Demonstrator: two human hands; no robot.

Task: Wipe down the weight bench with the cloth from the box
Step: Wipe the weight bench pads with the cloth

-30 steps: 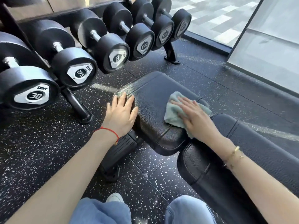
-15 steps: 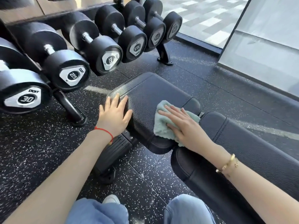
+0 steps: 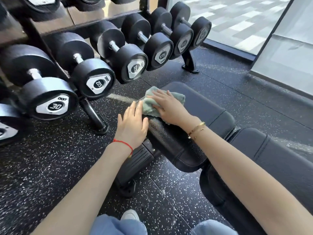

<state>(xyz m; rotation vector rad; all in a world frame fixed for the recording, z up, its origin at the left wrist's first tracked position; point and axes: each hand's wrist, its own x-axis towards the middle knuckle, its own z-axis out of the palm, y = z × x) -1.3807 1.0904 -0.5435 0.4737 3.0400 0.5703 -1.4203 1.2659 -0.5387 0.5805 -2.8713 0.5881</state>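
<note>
Down on the black padded bench (image 3: 199, 106), both hands lie flat and close together at the seat pad's left edge. The right hand (image 3: 171, 107) is spread open, fingers straight and a little apart, palm pressing the green cloth (image 3: 149, 106) onto the pad; it pins the cloth rather than clutching it, and crumpled folds of the fabric show beyond the fingertips and to the left of the palm. A thin gold bracelet (image 3: 196, 129) circles that wrist. The left hand (image 3: 132, 124) is likewise open, fingers straight and held together, resting on the rounded near-left edge of the same pad, with its fingertips just beside the cloth, perhaps touching its edge; it holds nothing. A red string (image 3: 123, 144) is tied around the left wrist. The cloth sits at the far-left corner of the seat pad, partly under the right hand. To the right, a second, longer black pad of the bench runs off toward the lower right. Below the left hand the bench's black frame meets the speckled rubber floor (image 3: 42, 167). Left of the bench stands a rack of black dumbbells (image 3: 94, 80), the nearest marked 30. Blue-jeaned knees and a white shoe tip show at the bottom edge.
</note>
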